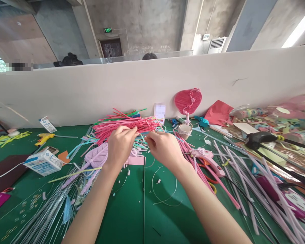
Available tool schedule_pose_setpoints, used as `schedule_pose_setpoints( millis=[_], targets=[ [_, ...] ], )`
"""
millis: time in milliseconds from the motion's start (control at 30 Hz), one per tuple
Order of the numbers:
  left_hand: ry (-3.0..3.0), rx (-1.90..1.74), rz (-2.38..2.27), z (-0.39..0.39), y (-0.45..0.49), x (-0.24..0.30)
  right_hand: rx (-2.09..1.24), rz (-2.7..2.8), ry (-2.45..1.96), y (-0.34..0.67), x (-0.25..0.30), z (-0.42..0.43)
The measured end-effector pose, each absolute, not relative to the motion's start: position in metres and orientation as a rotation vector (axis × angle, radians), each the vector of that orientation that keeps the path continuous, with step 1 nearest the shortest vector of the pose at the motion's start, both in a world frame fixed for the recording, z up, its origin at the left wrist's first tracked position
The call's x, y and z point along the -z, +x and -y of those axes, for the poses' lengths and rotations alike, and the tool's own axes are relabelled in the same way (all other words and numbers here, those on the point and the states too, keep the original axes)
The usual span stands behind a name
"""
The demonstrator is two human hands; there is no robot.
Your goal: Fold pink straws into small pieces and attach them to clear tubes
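Note:
A thick bundle of pink pipe cleaners [127, 126] lies across the middle of the green table mat [132, 210]. My left hand [120, 146] is curled, its fingertips pinching into the near edge of that bundle. My right hand [165, 147] is close beside it, fingers bent and pinched on thin strands at the bundle's right end. Mixed teal and green pipe cleaners [91, 140] lie under and around the pink ones. A lilac leaf-shaped piece [98, 156] rests just left of my left hand.
A pink glue gun [208, 158] and long lilac stems [246, 176] lie to the right. A pink heart craft [188, 101] leans on the white partition [91, 91]. A small carton [43, 163], yellow glue gun [44, 137] and silver wires [45, 213] are on the left.

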State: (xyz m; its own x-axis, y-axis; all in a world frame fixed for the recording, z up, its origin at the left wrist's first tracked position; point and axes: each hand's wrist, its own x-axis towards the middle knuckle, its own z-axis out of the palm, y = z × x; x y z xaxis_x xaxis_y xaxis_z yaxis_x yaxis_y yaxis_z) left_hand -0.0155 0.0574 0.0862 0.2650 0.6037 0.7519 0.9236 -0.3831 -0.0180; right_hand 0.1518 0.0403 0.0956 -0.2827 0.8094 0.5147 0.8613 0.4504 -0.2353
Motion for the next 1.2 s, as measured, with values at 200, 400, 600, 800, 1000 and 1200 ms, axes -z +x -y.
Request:
schedule_pose_setpoints(
  millis=[200, 400, 600, 800, 1000, 1200],
  targets=[
    [-2.185, 0.993, 1.57, -0.0576, -0.0152, -0.0861, 0.109, 2.116, -1.372, 0.1497, -0.0941, -0.0401],
    [-2.136, 1.011, 1.574, -0.0611, -0.016, -0.0853, 0.113, 2.113, -1.39, 0.15, -0.0947, -0.0402],
    [-2.196, 0.886, 1.369, -0.0581, -0.0132, -0.0847, 0.145, 2.112, -1.379, 0.1512, -0.0931, -0.041],
    [-2.183, 0.932, 1.714, -0.0636, -0.0189, -0.0858, 0.123, 2.105, -1.366, 0.1487, -0.0929, -0.041],
    [-2.15, 0.926, 1.397, -0.0609, -0.0177, -0.0848, 0.133, 2.109, -1.407, 0.1508, -0.0955, -0.041],
    [-2.155, 0.85, 1.671, -0.0591, -0.0167, -0.0893, 0.109, 2.113, -1.373, 0.1477, -0.0942, -0.0406]
  ],
)
